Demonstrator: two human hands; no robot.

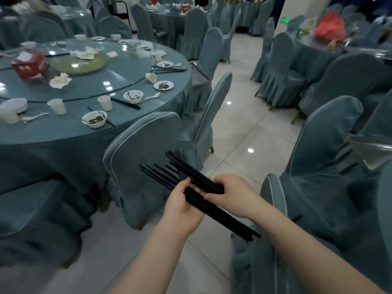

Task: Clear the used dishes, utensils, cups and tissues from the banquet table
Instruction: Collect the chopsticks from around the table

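A bundle of black chopsticks [224,217] lies across my two hands, low in the view over the floor. My left hand [182,206] grips the bundle from below. My right hand [231,194] holds its upper part, fingers curled round several sticks. To the upper left stands the round banquet table [135,128] with a blue cloth. On it are dirty white bowls [94,119], paper cups [105,102], small plates [163,85], white spoons [152,96], more black chopsticks [126,103], crumpled tissues [60,80] and a red box [29,65].
Blue covered chairs ring the table; one chair [137,166] stands just left of my hands. More covered chairs [331,166] crowd the right side. A tiled floor aisle [239,128] runs between them. A metal tray [199,75] sits by the table's right edge.
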